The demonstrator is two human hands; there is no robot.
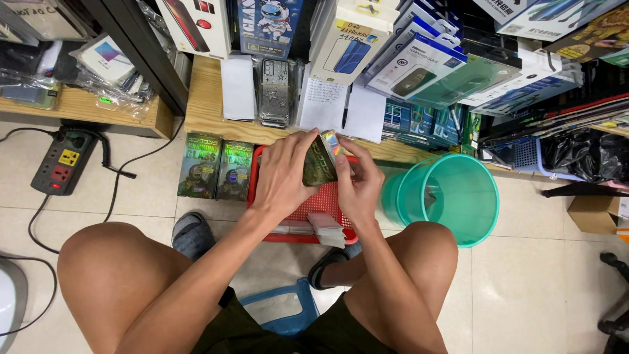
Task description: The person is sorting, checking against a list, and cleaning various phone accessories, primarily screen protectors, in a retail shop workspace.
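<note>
Centre frame, above red basket (262,172): left hand (283,172) and right hand (359,183) both pinching one dark green packet (319,162), apparently a glossy flat box; teal bin (452,196) right.

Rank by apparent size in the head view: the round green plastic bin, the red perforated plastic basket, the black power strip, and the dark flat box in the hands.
1. Round green plastic bin
2. Red perforated plastic basket, partly hidden by the hands, so unsure against the bin
3. Black power strip
4. Dark flat box, partly covered, close to the strip
</note>
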